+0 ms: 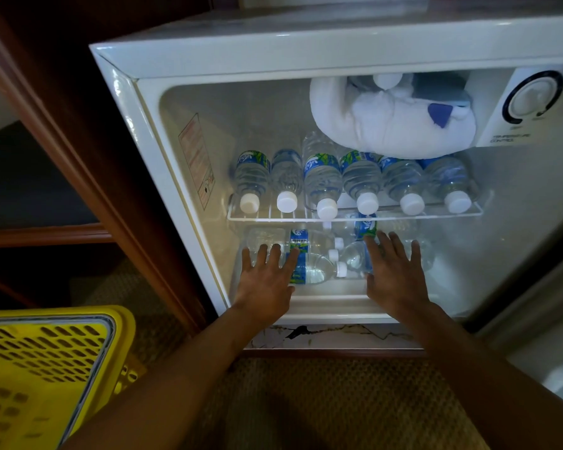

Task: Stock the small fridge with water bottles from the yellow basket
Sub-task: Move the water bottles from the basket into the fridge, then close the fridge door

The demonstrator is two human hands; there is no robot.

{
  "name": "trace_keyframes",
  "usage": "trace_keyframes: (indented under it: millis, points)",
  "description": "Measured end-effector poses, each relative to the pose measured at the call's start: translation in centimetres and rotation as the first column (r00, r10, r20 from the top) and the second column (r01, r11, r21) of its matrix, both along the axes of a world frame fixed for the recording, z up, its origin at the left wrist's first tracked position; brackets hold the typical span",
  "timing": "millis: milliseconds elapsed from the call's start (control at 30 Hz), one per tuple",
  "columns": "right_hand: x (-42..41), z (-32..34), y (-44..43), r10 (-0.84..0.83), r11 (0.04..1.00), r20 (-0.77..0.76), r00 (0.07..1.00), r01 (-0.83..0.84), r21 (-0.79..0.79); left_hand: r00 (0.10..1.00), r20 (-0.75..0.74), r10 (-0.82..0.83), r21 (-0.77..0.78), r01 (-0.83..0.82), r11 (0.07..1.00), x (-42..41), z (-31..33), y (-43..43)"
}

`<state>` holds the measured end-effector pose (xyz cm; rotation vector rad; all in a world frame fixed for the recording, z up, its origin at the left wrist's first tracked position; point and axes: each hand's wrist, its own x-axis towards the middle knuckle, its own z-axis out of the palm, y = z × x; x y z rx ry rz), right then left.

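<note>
Small fridge [127,102], door open; six water bottles [322,180] lie caps outward on the wire shelf [338,217]; lower bottles [312,271] lie on the fridge floor; left hand [267,282] and right hand [394,277] rest on these, fingers [261,254] straight and spread, gripping nothing; yellow basket [46,352] at lower left, on carpet [306,401].

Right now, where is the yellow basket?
In the head view, the yellow basket sits at lower left on the floor, left of the open fridge.
</note>
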<state>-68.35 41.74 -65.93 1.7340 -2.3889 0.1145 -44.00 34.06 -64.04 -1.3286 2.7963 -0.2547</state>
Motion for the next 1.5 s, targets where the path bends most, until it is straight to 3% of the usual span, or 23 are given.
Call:
trace_keyframes:
  millis: [333,700,833,933,1167,1333,1500]
  points:
    - [0.8,1.0,0.7,-0.024,0.997,0.011,1.0,0.024,0.071,1.0,0.013,-0.025,0.086,0.023,0.996,0.4,1.0,1.0]
    - [6.0,7.2,7.0,-0.149,0.989,0.02,0.989,0.149,-0.003,0.973,-0.169,-0.154,0.111,0.174,0.979,2.4,7.5,6.9]
    - [7.6,10.9,11.6,-0.215,0.956,0.003,0.977,0.211,-0.205,0.941,-0.231,-0.247,0.1,0.276,0.956,2.3,11.3,8.9]
    - [7.7,15.8,16.8,-0.285,0.872,-0.001,0.959,0.258,-0.416,0.892,-0.281,-0.353,0.075,0.387,0.919,0.2,14.9,11.4]
    - [2.8,26.1,28.7,-0.577,0.65,-0.091,0.812,0.389,-0.653,0.684,-0.405,-0.607,-0.025,0.655,0.755,-8.0,23.5,19.6]
    - [-3.4,30.0,35.1,-0.77,0.546,-0.047,0.637,0.618,-0.566,0.53,-0.408,-0.744,-0.166,0.758,0.631,-16.9,28.9,25.0]
    - [-8.6,31.1,37.8,-0.783,0.567,0.045,0.62,0.743,-0.356,0.564,-0.31,-0.765,-0.124,0.774,0.621,-25.3,31.3,27.7]
